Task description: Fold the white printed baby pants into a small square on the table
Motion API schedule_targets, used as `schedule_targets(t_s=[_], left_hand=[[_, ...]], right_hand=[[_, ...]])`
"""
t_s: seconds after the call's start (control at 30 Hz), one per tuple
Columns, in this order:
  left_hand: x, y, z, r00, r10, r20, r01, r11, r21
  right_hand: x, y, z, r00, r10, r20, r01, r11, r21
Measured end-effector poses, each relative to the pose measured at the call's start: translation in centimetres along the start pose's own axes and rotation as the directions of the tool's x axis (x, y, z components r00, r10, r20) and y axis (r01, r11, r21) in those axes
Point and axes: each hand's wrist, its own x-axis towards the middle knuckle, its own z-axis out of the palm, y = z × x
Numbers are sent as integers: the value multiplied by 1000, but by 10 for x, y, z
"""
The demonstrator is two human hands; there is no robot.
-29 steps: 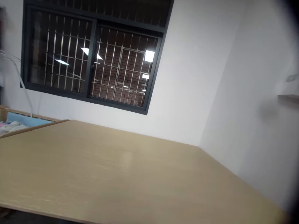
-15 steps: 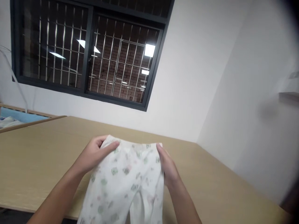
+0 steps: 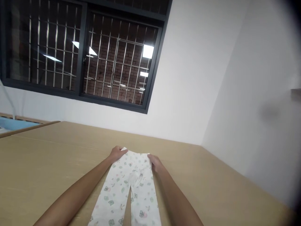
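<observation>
Pants (image 3: 131, 180), white with small green and pink prints, are spread over the tan table (image 3: 199, 182), their legs running off the bottom of the view. The left hand (image 3: 116, 153) clamps one end of the waistband and the right hand (image 3: 155, 162) the other, the hands apart. Farther off at left, a wooden-edged box (image 3: 30, 126) holds something blue (image 3: 14, 123) and something white, too cut off to tell. Beyond, a barred window (image 3: 82, 72) sits in a white wall (image 3: 183, 81).
</observation>
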Motion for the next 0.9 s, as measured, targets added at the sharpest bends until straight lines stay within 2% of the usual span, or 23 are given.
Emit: schedule_targets(t_s=[0.1,0.2,0.27,0.33,0.37,0.43,0.53,0.6,0.67,0.7,0.8,0.9], left_hand=[[10,-2,11,992,99,-72,-83,976,201],[-3,17,21,962,266,-63,-235,924,302],[-29,34,31,929,368,45,-364,884,294],[-68,49,46,879,433,199,-472,849,238],[-90,55,54,839,468,278,-526,828,193],[-134,64,70,712,526,465,-633,767,102],[-185,78,87,588,431,685,-693,705,151],[-204,91,90,501,292,815,-732,645,219],[-214,107,87,429,186,884,-775,579,254],[-216,113,84,416,169,894,-788,557,262],[-216,123,78,415,187,891,-802,537,261],[-212,114,81,386,241,890,-793,581,186]], right_hand=[[20,15,-3,970,-134,-204,81,965,-249],[31,22,-8,922,-275,-274,132,885,-446],[32,26,-10,922,-296,-248,127,840,-528],[31,30,-11,936,-282,-208,112,803,-586],[30,31,-11,945,-270,-186,104,785,-610],[27,35,-11,960,-243,-140,94,750,-655],[26,39,-10,972,-218,-89,93,703,-705],[27,39,-11,975,-207,-77,90,692,-717],[28,38,-12,978,-192,-78,81,700,-710],[29,36,-12,980,-183,-80,74,708,-702],[32,33,-12,984,-152,-94,49,736,-675],[33,31,-12,987,-120,-111,21,764,-645]])
